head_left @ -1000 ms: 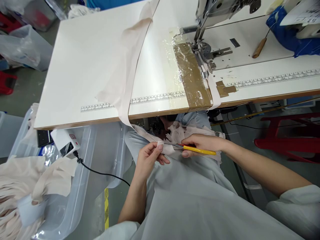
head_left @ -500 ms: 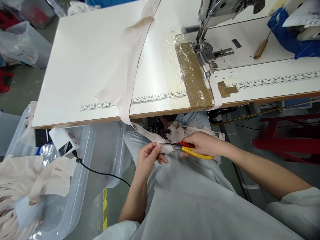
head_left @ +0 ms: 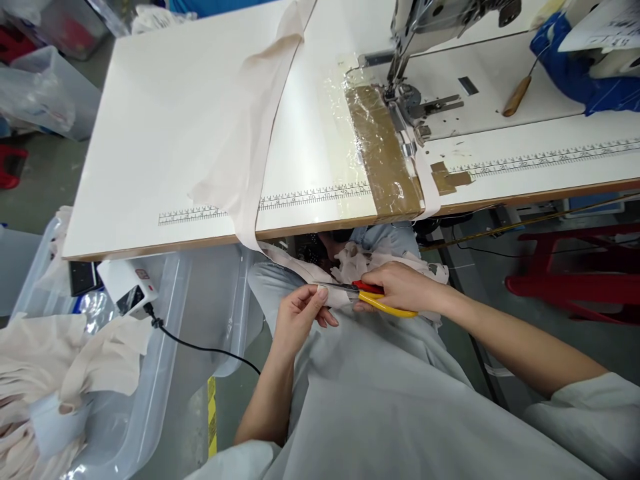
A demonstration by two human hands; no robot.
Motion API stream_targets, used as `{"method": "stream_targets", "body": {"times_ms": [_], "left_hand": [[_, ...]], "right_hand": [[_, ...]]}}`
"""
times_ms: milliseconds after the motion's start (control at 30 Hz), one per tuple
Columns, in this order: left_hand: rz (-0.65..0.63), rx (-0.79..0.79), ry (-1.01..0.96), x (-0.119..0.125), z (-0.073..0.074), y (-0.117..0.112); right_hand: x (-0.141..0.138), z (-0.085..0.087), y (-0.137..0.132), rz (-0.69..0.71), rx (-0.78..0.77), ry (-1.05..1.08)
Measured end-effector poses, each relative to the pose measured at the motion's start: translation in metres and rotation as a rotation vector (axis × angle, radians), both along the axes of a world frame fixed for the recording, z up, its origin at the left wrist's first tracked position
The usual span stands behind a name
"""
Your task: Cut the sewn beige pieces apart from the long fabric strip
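Over my lap, my left hand (head_left: 301,317) pinches the end of a pale pink fabric strip (head_left: 250,180) between thumb and fingers. From there the strip runs up over the table's front edge and across the white top. My right hand (head_left: 395,288) grips scissors (head_left: 387,305) with one yellow and one red handle. Their blades point left and lie at the fabric, with the tips close to my left thumb. Whether the blades are fully closed is hard to make out. Behind my right hand, a heap of pale fabric scraps (head_left: 357,260) rests on my lap.
A sewing machine (head_left: 413,100) stands on the white table (head_left: 160,120), a narrow strip hanging from its front. A wooden-handled awl (head_left: 517,95) lies to its right. At left, a clear plastic bin (head_left: 150,407) holds cut fabric, below a white box (head_left: 127,283) with a black cable.
The scissors and my right hand have shifted slightly left, and the blades reach further along the fabric towards my left thumb. My left hand keeps its pinch.
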State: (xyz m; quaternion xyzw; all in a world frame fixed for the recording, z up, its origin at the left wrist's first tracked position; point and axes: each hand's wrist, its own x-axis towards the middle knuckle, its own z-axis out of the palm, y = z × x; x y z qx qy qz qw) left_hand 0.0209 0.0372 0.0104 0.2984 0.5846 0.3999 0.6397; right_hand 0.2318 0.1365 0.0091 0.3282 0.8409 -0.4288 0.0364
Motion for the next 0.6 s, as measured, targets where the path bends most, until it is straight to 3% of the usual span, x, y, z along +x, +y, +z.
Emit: {"method": "stream_targets", "body": {"times_ms": [67, 167, 233, 267, 333, 400, 500, 600], "left_hand": [[-0.079, -0.002, -0.018, 0.007, 0.0, 0.003], [-0.308, 0.028, -0.017, 0.011, 0.012, 0.018], [-0.421, 0.181, 0.202, -0.001, 0.031, 0.042], [-0.426, 0.301, 0.387, -0.012, 0.042, 0.059], [-0.278, 0.56, 0.802, -0.037, 0.065, 0.102], [-0.169, 0.685, 1.067, -0.059, 0.083, 0.152], [-0.17, 0.502, 1.366, -0.073, 0.093, 0.218], [-0.176, 0.302, 1.539, -0.069, 0.09, 0.258]], "right_hand": [[-0.002, 0.0, -0.004, -0.066, -0.06, 0.099], [-0.006, 0.003, -0.011, -0.17, -0.183, 0.322], [-0.005, 0.006, -0.016, -0.259, -0.191, 0.416], [-0.001, 0.007, -0.018, -0.299, -0.164, 0.434], [0.011, 0.011, -0.022, -0.375, -0.089, 0.439], [0.029, 0.014, -0.027, -0.459, -0.055, 0.437], [0.059, 0.016, -0.034, -0.631, -0.085, 0.474], [0.093, 0.02, -0.034, -0.819, -0.119, 0.531]]}}
